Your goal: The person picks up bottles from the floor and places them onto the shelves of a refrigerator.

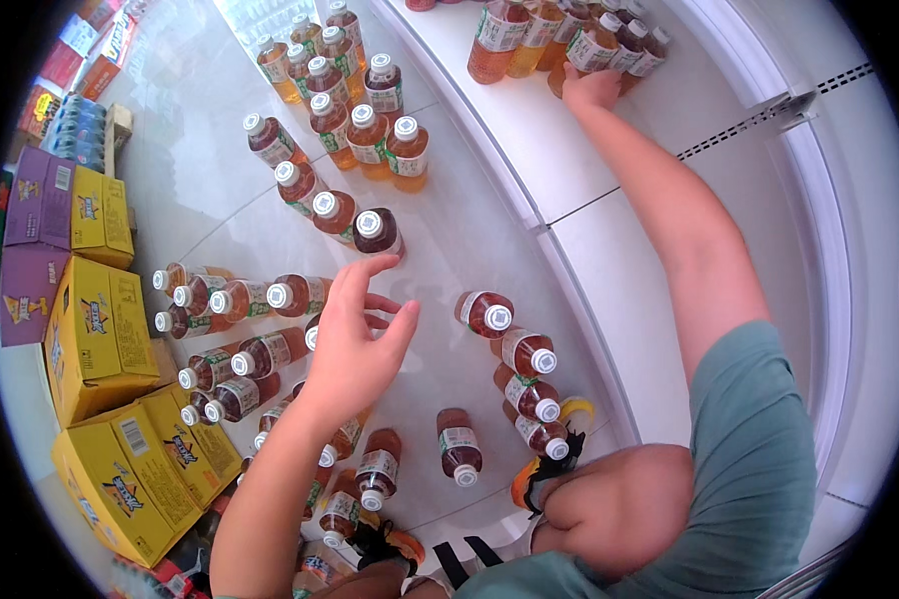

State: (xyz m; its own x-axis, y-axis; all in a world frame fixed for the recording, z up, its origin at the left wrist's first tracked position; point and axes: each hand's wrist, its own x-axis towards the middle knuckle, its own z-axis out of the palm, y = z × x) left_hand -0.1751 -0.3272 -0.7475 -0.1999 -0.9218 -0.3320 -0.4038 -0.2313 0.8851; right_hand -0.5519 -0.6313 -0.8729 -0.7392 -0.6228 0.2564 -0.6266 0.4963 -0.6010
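Note:
My right hand (593, 87) reaches to the white shelf (569, 168) at the upper right and is closed around the lower part of a labelled drink bottle (592, 46). More bottles of amber and reddish drink (498, 41) stand beside it. My left hand (359, 337) hangs over the floor with fingers apart, holding nothing. Its fingertips are near a dark bottle with a white cap (376, 230); whether they touch it I cannot tell. Below and left of this hand are several bottles (266, 352), some partly hidden by the arm.
Groups of bottles stand on the tiled floor at the top (330, 135) and by my feet (524, 352); one stands alone (458, 442). Yellow cartons (101, 337) and purple cartons (34, 284) line the left. The shelf's raised edge (487, 150) curves between floor and shelf.

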